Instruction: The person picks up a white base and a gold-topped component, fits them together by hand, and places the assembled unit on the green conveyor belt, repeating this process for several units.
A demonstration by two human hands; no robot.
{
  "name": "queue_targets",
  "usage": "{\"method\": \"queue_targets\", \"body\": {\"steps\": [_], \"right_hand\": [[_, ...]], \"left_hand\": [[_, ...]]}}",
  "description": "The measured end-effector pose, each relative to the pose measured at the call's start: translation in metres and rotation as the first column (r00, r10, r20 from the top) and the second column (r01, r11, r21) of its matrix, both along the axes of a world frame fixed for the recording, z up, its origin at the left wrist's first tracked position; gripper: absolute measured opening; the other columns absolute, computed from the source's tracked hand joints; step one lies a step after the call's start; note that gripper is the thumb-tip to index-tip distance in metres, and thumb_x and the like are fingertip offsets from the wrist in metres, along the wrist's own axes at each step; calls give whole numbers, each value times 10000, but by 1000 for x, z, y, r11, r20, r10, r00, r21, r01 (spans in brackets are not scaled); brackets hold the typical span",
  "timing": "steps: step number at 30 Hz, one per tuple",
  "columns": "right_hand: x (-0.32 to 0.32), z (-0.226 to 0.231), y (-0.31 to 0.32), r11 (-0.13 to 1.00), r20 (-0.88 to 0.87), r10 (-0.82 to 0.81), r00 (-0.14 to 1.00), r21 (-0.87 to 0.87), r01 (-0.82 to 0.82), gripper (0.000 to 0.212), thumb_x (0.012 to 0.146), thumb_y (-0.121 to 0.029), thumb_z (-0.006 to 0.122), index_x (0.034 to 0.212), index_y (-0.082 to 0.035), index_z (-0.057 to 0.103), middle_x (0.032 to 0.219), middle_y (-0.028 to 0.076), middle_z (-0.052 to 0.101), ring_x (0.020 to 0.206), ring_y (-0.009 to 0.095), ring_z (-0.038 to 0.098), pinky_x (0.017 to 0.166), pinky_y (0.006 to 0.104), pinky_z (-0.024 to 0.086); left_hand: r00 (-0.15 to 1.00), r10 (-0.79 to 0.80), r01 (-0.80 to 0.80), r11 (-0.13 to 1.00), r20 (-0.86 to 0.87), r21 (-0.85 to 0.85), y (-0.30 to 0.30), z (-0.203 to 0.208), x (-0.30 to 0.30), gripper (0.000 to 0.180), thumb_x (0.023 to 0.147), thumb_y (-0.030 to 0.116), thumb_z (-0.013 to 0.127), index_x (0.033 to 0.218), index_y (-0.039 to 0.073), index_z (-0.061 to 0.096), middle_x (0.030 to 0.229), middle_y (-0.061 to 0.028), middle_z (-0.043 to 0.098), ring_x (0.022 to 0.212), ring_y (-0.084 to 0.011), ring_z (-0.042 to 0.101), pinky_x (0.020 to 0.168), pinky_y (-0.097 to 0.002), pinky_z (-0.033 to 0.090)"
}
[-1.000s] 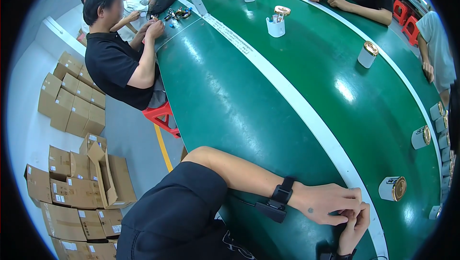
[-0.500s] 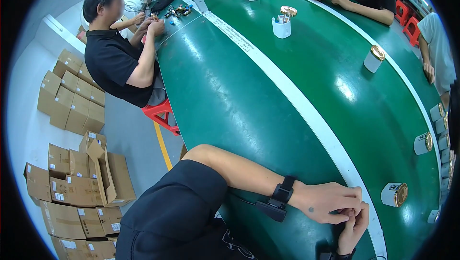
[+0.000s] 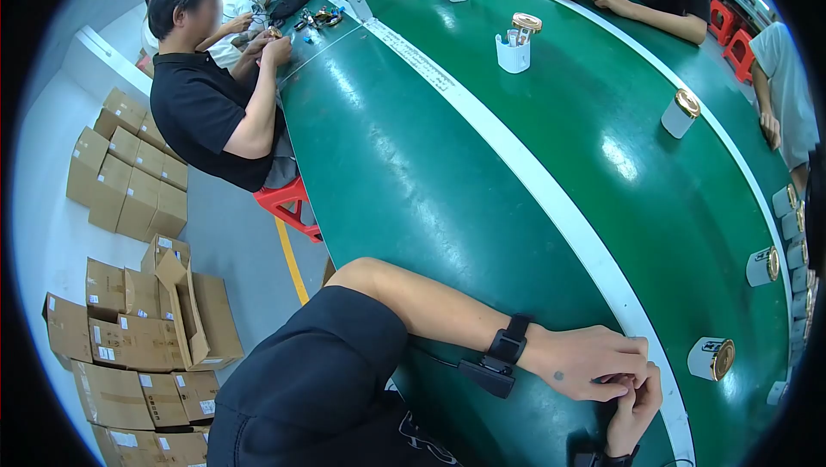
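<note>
My left hand (image 3: 589,365) lies bent over my right hand (image 3: 638,407) at the near edge of the white strip. The fingers of both are curled and touch each other, and no object shows in them. A black wristband (image 3: 509,342) with a dark box on it sits on my left wrist. Nearest to my hands is a white cylinder with a gold cap (image 3: 705,358), tilted in this view, on the green belt to the right. Another capped cylinder (image 3: 761,267) stands farther along.
The green belt (image 3: 568,123) carries an opened white container (image 3: 514,55) with its gold lid raised, and another capped cylinder (image 3: 678,116). Several more line the right edge. Co-workers sit at the left and far side. Cardboard boxes (image 3: 129,338) are stacked on the floor at left.
The white containers on the belt have shifted slightly to the right and nearer. My hands have stayed in place.
</note>
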State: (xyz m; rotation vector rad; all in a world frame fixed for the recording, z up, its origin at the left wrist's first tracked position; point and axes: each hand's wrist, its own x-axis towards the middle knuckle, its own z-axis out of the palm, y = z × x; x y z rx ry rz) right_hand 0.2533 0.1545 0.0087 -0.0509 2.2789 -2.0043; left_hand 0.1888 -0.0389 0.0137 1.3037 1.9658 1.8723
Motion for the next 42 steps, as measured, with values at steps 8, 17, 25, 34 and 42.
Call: {"method": "queue_targets", "body": {"steps": [8, 17, 25, 34, 42], "right_hand": [[1, 3, 1, 999, 31, 15, 999, 32, -16, 189, 947, -157, 598, 931, -31, 458, 879, 35, 509, 815, 125, 532, 776, 267, 445], [-1, 1, 0, 999, 49, 22, 999, 33, -24, 158, 912, -117, 599, 917, -31, 466, 870, 20, 502, 814, 117, 514, 767, 259, 438], [0, 3, 0, 999, 56, 24, 998, 35, -26, 123, 886, -94, 580, 912, -33, 476, 868, 11, 491, 800, 111, 483, 759, 251, 425], [-3, -1, 3, 1000, 62, 23, 998, 20, -24, 118, 872, -77, 578, 916, -29, 480, 868, 10, 496, 799, 106, 494, 756, 249, 429], [-2, 0, 2, 998, 71, -1, 998, 56, -3, 91, 883, -66, 569, 918, -26, 496, 863, 19, 521, 765, 95, 512, 723, 239, 435]], "left_hand": [[998, -14, 17, 999, 59, -36, -1, 3, 0, 111, 888, 75, 656, 925, 67, 552, 955, -53, 512, 773, -249, 586, 644, -382, 471], [999, -7, 9, 999, 34, -52, -1, -1, -1, 107, 887, 84, 653, 915, 60, 553, 944, -69, 509, 754, -267, 573, 628, -389, 464], [1000, -1, 2, 999, 16, -39, 1, -2, 1, 106, 886, 81, 649, 916, 55, 551, 941, -74, 508, 747, -272, 569, 624, -392, 463], [1000, 1, -1, 999, 13, -33, -1, 0, -2, 112, 887, 81, 653, 917, 52, 549, 943, -78, 512, 753, -268, 574, 625, -389, 468], [1000, -5, 5, 999, 13, -40, -1, 0, -2, 119, 894, 87, 653, 930, 52, 545, 952, -78, 518, 779, -265, 598, 639, -390, 485]]}}
